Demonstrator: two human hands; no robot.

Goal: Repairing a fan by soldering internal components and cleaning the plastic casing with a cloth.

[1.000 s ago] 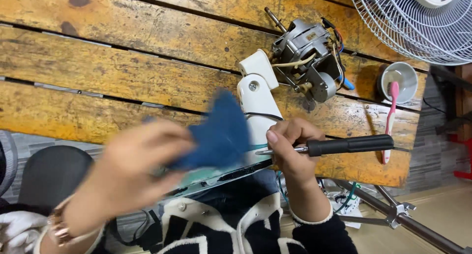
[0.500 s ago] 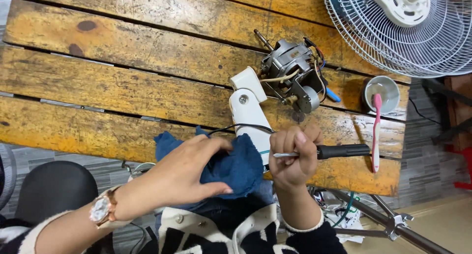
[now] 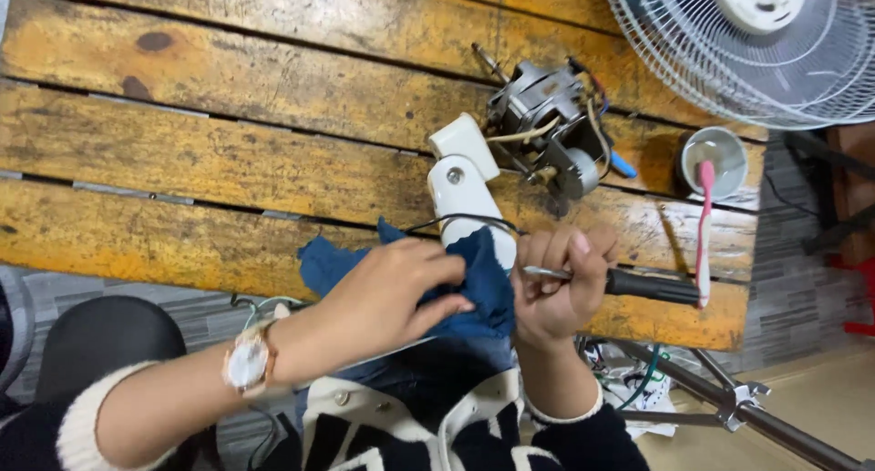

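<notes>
My left hand (image 3: 387, 298) presses a crumpled blue cloth (image 3: 478, 284) against the lower end of a white plastic fan neck (image 3: 460, 184), at the near edge of the worn wooden table (image 3: 228, 143). A watch sits on that wrist. My right hand (image 3: 556, 289) is closed around a screwdriver with a black handle (image 3: 652, 286) that points right; its metal shaft runs under my fingers toward the cloth. The white neck leads up to a bare fan motor (image 3: 547, 125) with wires and a shaft.
A white fan grille (image 3: 756, 43) overhangs the table's far right corner. A small metal cup (image 3: 715, 157) and a pink-and-white toothbrush (image 3: 704, 230) lie near the right edge. A metal stand (image 3: 738, 403) and wires are on the floor below. A black stool (image 3: 96, 339) is at left.
My left hand has come down with the blue cloth from mid-air onto the white fan neck. My right hand keeps its hold on the screwdriver, now close beside the cloth.
</notes>
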